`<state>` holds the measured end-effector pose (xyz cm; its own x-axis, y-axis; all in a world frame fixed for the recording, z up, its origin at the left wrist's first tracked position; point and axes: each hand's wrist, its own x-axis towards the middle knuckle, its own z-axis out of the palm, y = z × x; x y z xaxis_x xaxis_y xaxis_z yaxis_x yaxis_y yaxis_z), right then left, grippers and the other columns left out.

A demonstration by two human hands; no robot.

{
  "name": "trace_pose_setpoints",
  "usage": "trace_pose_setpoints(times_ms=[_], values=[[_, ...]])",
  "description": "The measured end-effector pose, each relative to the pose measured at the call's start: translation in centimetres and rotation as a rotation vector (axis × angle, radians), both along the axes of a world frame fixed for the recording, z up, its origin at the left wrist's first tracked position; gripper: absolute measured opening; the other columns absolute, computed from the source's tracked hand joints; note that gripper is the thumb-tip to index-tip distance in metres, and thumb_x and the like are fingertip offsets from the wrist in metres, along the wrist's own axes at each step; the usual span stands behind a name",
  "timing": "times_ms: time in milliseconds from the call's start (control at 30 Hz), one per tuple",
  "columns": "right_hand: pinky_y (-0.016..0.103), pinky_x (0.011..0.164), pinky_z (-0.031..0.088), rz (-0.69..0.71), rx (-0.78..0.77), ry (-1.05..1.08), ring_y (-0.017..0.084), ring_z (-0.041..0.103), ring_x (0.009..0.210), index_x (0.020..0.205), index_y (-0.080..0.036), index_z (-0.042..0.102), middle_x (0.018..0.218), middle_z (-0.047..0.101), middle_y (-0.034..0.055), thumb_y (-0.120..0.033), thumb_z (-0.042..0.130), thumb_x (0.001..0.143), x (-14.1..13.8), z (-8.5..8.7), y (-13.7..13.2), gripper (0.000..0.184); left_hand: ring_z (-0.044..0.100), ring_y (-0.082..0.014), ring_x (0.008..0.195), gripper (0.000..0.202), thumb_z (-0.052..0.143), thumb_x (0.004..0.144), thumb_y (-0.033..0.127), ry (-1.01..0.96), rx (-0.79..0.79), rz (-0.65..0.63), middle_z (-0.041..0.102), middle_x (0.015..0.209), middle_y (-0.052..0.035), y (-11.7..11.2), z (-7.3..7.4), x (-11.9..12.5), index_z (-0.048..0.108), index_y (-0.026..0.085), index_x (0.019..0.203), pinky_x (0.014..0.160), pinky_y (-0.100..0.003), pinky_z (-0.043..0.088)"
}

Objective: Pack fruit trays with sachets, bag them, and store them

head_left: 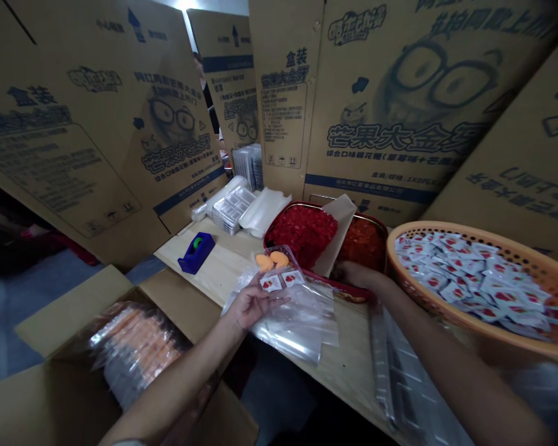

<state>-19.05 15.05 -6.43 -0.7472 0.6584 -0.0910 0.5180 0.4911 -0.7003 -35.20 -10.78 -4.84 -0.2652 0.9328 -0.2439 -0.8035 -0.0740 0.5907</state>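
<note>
My left hand (253, 306) pinches narrowly around a clear plastic tray (279, 259) holding two orange pieces (270, 262) and two red-printed sachets (283, 280), just above loose plastic bags (302, 325). My right hand (356, 274) is at the rim of a red tray (328, 286); its fingers are hidden, so I cannot tell if it grips anything.

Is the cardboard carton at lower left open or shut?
Open: the brown cardboard carton has its flaps spread, showing plastic-wrapped orange packs inside.
</note>
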Motion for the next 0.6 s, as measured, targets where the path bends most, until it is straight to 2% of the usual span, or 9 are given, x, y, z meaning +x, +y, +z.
trace_pose_setpoints(times_ms=[100,233,367,500,600], values=[[0.022,0.051,0.044,0.005,-0.162,0.019,0.012,0.053,0.049,0.05,-0.017,0.059,0.051,0.059,-0.002,-0.001,0.058,0.055,0.3,0.1,0.2,0.016,0.063,-0.0237,0.1,0.077,0.049,0.058,-0.005,0.021,0.013,0.003,0.066,0.106,-0.0032,0.6,-0.1,-0.5,0.048,0.03,0.126,0.096,-0.048,0.041],[0.021,0.045,0.04,-0.171,-0.219,0.139,0.01,0.047,0.044,0.064,-0.017,0.058,0.051,0.055,-0.0041,-0.013,0.061,0.061,0.8,0.9,0.9,0.006,0.064,-0.0227,0.099,0.077,0.047,0.057,-0.005,0.034,0.025,0.007,0.066,0.108,-0.0035,1.5,-0.5,-1.0,0.049,0.03,0.126,0.096,-0.048,0.041],[0.023,0.05,0.046,-0.246,-0.312,0.282,0.012,0.055,0.056,0.078,-0.019,0.057,0.066,0.06,-0.0014,-0.031,0.065,0.065,1.7,2.8,0.6,0.02,0.062,-0.0223,0.102,0.075,0.046,0.058,-0.005,0.04,0.036,0.018,0.066,0.109,-0.003,2.3,-1.0,-1.4,0.05,0.029,0.125,0.096,-0.047,0.041],[0.024,0.048,0.044,-0.208,-0.522,0.367,0.013,0.054,0.057,0.08,-0.02,0.057,0.069,0.06,-0.0003,-0.037,0.073,0.055,2.1,5.1,-1.4,0.034,0.061,-0.024,0.104,0.072,0.046,0.059,-0.004,0.031,0.028,0.029,0.067,0.105,-0.0033,2.8,-1.2,-1.5,0.051,0.027,0.123,0.096,-0.05,0.042],[0.023,0.049,0.042,-0.088,-0.57,0.327,0.012,0.053,0.057,0.082,-0.019,0.059,0.072,0.061,0.0001,-0.038,0.075,0.054,1.6,6.3,-3.6,0.037,0.061,-0.0249,0.104,0.07,0.046,0.058,-0.004,0.024,0.02,0.042,0.067,0.106,-0.0041,3.0,-1.3,-1.7,0.052,0.025,0.122,0.096,-0.051,0.042]])
